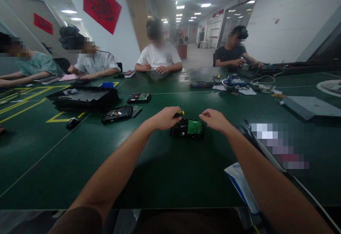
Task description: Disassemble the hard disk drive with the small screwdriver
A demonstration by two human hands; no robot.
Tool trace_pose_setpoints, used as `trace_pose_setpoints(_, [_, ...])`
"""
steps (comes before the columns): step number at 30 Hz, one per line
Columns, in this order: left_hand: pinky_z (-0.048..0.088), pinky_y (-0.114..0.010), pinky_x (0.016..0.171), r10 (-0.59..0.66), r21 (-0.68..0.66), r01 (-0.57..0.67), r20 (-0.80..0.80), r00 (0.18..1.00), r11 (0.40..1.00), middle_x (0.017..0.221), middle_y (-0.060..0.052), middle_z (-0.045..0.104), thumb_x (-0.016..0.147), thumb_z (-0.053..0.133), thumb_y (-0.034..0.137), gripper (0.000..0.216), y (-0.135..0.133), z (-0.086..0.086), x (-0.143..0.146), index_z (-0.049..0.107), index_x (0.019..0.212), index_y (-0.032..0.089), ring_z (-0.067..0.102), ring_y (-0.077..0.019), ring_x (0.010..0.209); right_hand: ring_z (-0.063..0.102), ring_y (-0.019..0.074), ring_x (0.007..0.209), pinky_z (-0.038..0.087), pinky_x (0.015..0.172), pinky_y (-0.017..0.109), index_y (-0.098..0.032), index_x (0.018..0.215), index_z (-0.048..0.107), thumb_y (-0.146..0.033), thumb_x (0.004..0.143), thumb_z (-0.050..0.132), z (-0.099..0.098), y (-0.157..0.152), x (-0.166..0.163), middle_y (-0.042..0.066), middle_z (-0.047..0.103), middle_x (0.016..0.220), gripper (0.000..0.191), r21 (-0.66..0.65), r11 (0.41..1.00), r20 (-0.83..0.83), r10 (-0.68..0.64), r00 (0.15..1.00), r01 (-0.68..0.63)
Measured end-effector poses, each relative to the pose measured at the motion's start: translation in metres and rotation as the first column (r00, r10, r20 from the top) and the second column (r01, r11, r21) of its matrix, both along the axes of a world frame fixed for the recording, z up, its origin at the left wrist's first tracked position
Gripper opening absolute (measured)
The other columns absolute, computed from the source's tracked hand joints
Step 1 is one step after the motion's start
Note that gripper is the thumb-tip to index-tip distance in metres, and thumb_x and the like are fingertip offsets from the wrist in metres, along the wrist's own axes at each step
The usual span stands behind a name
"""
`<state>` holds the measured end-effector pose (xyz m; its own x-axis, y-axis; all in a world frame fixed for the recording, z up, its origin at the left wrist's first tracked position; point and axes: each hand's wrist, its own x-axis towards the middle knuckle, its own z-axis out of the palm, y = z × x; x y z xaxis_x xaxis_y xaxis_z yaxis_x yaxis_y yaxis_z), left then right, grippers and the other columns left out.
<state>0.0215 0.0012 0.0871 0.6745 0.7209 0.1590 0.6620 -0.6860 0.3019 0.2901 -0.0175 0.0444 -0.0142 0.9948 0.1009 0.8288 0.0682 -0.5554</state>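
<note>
You face a green table [165, 180]. Directly before you lies a hard drive [179, 132]; to your left rest two more drives [117, 114], a black tray [82, 104] and a mouse [72, 123]; to your right, a grey box [314, 107].

Passage between the forearms [125, 156] ends at the hard drive [186, 130]
</note>
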Motion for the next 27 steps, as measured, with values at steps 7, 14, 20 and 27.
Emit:
trace_pose_setpoints(7, [0.049, -0.037, 0.1, -0.138, -0.131, 0.133, -0.034, 0.99, 0.982, 0.137, -0.016, 0.058, 0.066, 0.083, 0.071, 0.071, 0.008, -0.023, -0.002, 0.065, 0.107, 0.016, 0.061, -0.0314, 0.12, 0.063, 0.0118, 0.056, 0.047, 0.05, 0.025, -0.016, 0.113, 0.071, -0.049, 0.094, 0.07, -0.019, 0.0, -0.002, 0.01, 0.076, 0.094, 0.039, -0.22, 0.97, -0.199, 0.062, 0.978, -0.106])
trace_pose_setpoints(14, [0.048, -0.032, 0.097, -0.177, -0.182, 0.152, -0.133, 0.975, 0.972, 0.141, -0.014, 0.058, 0.059, 0.086, 0.07, 0.08, 0.012, -0.034, 0.001, 0.066, 0.116, 0.016, 0.063, -0.0305, 0.119, 0.064, 0.0119, 0.065, 0.05, 0.054, 0.025, -0.017, 0.112, 0.075, -0.041, 0.089, 0.078, -0.019, -0.001, -0.007, 0.013, 0.073, 0.119, 0.034, -0.166, 0.98, -0.229, 0.069, 0.971, -0.109])
trace_pose_setpoints(20, [0.05, -0.034, 0.091, -0.144, -0.185, 0.109, -0.189, 0.972, 0.977, 0.134, -0.015, 0.06, 0.058, 0.087, 0.069, 0.076, 0.008, -0.03, 0.002, 0.069, 0.109, 0.016, 0.064, -0.0312, 0.111, 0.067, 0.016, 0.076, 0.052, 0.061, 0.027, -0.019, 0.109, 0.078, -0.045, 0.089, 0.075, -0.023, 0.001, -0.009, 0.01, 0.075, 0.116, 0.032, -0.117, 0.98, -0.177, 0.138, 0.975, -0.16])
trace_pose_setpoints(27, [0.05, -0.033, 0.089, -0.136, -0.222, 0.088, -0.212, 0.968, 0.971, 0.134, -0.014, 0.059, 0.06, 0.083, 0.071, 0.08, 0.008, -0.025, -0.003, 0.068, 0.115, 0.015, 0.063, -0.0301, 0.109, 0.07, 0.0205, 0.087, 0.055, 0.076, 0.033, -0.021, 0.111, 0.079, -0.047, 0.09, 0.074, -0.03, 0.006, -0.008, 0.008, 0.078, 0.109, 0.035, -0.044, 0.973, -0.142, 0.218, 0.966, -0.226])
